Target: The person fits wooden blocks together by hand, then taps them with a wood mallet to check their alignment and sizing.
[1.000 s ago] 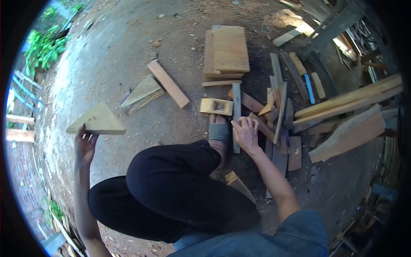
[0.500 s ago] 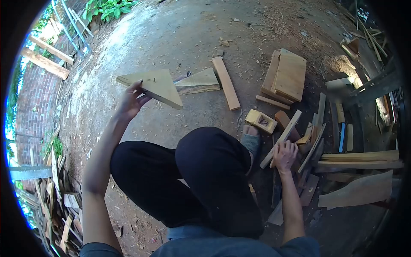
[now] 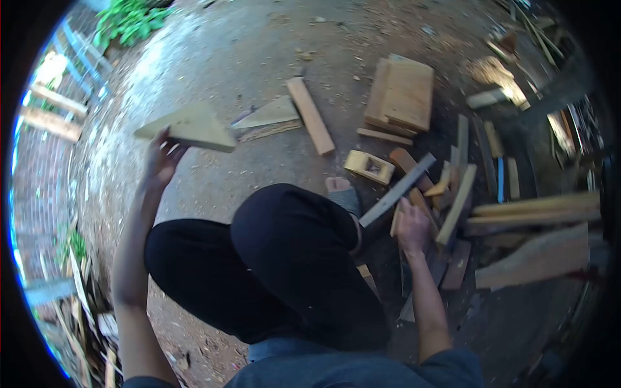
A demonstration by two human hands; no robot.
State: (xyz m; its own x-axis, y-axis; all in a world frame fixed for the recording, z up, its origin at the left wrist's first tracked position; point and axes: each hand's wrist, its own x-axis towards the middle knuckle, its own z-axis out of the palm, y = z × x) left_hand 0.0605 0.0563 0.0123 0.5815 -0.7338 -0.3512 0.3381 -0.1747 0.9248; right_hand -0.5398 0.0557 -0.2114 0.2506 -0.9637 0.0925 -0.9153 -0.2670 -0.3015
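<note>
My left hand (image 3: 163,158) is closed on the edge of a flat, pale triangular wooden board (image 3: 191,124), holding it up off the ground. On the right, my right hand (image 3: 413,226) reaches into a loose heap of wood strips, its fingers curled around a short brown wood strip (image 3: 396,221), partly hidden by the hand. Just beyond these fingers lies a long pale wood strip (image 3: 400,189), slanting toward my foot. A thicker wood strip (image 3: 458,205) leans at the heap's right side. Near the heap rests a wooden block with a hollow in its top (image 3: 369,167).
Ahead on the dirt ground lie another triangular wood piece (image 3: 272,113) and a straight wooden bar (image 3: 310,116). A stack of boards (image 3: 407,94) stands further right. Long planks (image 3: 537,210) lie at far right, and scrap wood (image 3: 81,323) is piled at lower left.
The view has shifted, so most things appear further left. My right hand has let go of the long pale strip and closed around a shorter piece. My left hand still holds the triangular board.
</note>
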